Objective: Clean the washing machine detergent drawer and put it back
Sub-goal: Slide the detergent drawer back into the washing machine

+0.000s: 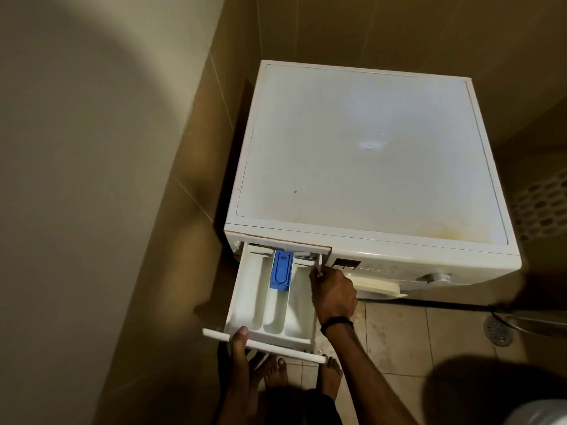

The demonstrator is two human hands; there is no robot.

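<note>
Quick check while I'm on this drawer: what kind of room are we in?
Probably a bathroom or wet laundry corner: a washing machine stands tucked against tiled walls, and a round floor drain sits in the tiled floor to its right.

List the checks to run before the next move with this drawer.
1. Left hand grip on the drawer front: ok, thumb on top.
2. Right hand fingers away from the slot: not ok, they sit at its edge.
3. Blue insert seated in the middle compartment: ok.
4. Compartments clean: cannot tell, dim light.
5. Bare feet clear of the drawer: not ok, toes show at its front edge.
</note>
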